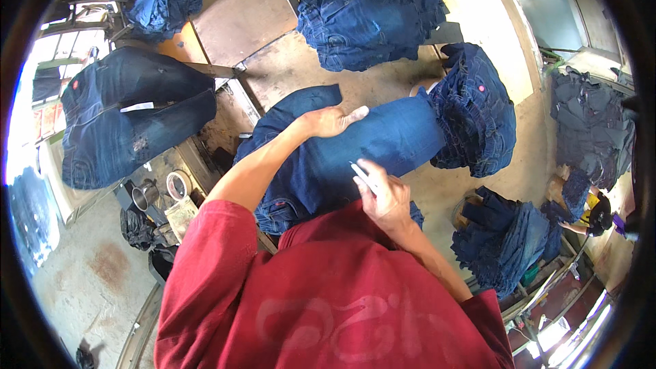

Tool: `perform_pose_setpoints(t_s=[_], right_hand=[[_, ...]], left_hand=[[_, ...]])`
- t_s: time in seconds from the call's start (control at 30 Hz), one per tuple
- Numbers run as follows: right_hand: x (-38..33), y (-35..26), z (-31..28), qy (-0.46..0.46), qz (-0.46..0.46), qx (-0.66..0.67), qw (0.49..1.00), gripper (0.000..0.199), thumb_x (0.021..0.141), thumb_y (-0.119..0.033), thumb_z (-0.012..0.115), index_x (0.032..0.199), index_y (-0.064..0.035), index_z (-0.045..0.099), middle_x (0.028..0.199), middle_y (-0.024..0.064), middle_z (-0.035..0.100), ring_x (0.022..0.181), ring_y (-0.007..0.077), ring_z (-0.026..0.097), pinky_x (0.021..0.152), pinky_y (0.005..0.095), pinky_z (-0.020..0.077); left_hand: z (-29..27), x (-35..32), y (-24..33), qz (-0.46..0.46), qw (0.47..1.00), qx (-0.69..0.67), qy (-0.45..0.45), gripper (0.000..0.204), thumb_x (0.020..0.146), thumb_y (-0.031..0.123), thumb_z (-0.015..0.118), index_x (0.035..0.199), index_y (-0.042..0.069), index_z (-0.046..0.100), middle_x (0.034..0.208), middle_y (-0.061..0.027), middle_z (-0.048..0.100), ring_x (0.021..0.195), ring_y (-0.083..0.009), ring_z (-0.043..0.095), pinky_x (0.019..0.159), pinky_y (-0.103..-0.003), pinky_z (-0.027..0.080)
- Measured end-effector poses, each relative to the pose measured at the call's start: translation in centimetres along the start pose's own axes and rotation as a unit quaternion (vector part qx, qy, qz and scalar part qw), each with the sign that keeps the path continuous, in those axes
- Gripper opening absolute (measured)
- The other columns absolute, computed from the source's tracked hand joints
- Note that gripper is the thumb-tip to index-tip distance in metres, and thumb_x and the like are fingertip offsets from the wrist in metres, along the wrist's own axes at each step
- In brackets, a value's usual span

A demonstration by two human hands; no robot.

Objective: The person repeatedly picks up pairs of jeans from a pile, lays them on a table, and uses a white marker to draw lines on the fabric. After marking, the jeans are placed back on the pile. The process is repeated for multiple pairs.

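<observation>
A pair of blue jeans (383, 138) lies across the work surface in front of me, one leg stretched to the right. My left hand (326, 123) grips its far edge, thumb on top; the other fingers are mostly hidden. Above the same leg, my right hand (388, 199) is closed around a slim white pen-like tool (364, 175). Its thin dark tip points at the denim, but I cannot tell whether it touches. The waistband (279, 210) of the jeans shows by my left forearm.
Bundled jeans (372, 17) lie at the far side, with another bundle (478, 109) on the right. Dark jeans (130, 113) hang over a support at left. Tape (179, 184) and a metal mug (145, 195) sit below them. Another person (596, 215) is at far right.
</observation>
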State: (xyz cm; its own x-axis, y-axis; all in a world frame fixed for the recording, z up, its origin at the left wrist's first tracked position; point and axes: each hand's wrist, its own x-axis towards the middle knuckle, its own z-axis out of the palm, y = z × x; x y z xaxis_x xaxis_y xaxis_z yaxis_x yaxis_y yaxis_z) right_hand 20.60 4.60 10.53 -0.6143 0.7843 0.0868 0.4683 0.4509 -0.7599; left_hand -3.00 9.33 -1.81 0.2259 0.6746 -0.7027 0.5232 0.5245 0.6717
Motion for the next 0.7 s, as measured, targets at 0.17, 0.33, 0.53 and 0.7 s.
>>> perform_pose_setpoints(t_s=[0.17, 0.33, 0.53, 0.7], right_hand=[[1.0, 0.4, 3.5, -0.009, -0.06, -0.118, 0.991, 0.023, 0.087, -0.003, 0.082, 0.11, -0.0076, 0.081, 0.074, 0.0042, 0.073, 0.056, 0.0217, 0.066, 0.055, 0.035, 0.0539], [3.3, 0.7, 5.8, -0.003, -0.053, -0.166, 0.985, 0.012, 0.089, -0.005, 0.082, 0.099, -0.0102, 0.079, 0.067, 0.002, 0.068, 0.051, 0.0201, 0.062, 0.051, 0.0348, 0.0509], [5.3, 1.4, 8.4, -0.08, -0.014, -0.208, 0.975, 0.016, 0.089, -0.01, 0.077, 0.105, -0.0104, 0.08, 0.065, -0.0008, 0.064, 0.051, 0.0198, 0.06, 0.049, 0.0368, 0.0518], [2.2, -0.2, 5.3, -0.091, -0.027, -0.201, 0.975, 0.025, 0.089, -0.011, 0.08, 0.114, -0.0124, 0.079, 0.068, 0.0019, 0.067, 0.054, 0.0217, 0.063, 0.051, 0.037, 0.0517]], left_hand=[[0.0, 0.5, -2.0, 0.038, 0.982, 0.133, 0.127, 0.066, 0.108, 0.074, 0.043, 0.135, 0.025, 0.078, 0.099, -0.0273, 0.078, 0.1, -0.0477, 0.075, 0.089, -0.054, 0.061], [0.0, 2.4, -2.8, 0.164, 0.904, 0.169, 0.357, 0.069, 0.099, 0.065, 0.07, 0.068, 0.004, 0.075, 0.061, -0.0235, 0.068, 0.058, -0.0389, 0.073, 0.056, -0.047, 0.06], [1.0, 3.5, -4.1, 0.217, 0.805, 0.231, 0.502, 0.056, 0.096, 0.046, 0.081, 0.055, 0.012, 0.064, 0.048, -0.0146, 0.059, 0.043, -0.0323, 0.065, 0.041, -0.042, 0.05], [1.0, 3.9, -4.1, 0.211, 0.81, 0.213, 0.504, 0.054, 0.097, 0.043, 0.08, 0.055, 0.012, 0.064, 0.048, -0.0151, 0.06, 0.042, -0.0318, 0.064, 0.041, -0.042, 0.051]])
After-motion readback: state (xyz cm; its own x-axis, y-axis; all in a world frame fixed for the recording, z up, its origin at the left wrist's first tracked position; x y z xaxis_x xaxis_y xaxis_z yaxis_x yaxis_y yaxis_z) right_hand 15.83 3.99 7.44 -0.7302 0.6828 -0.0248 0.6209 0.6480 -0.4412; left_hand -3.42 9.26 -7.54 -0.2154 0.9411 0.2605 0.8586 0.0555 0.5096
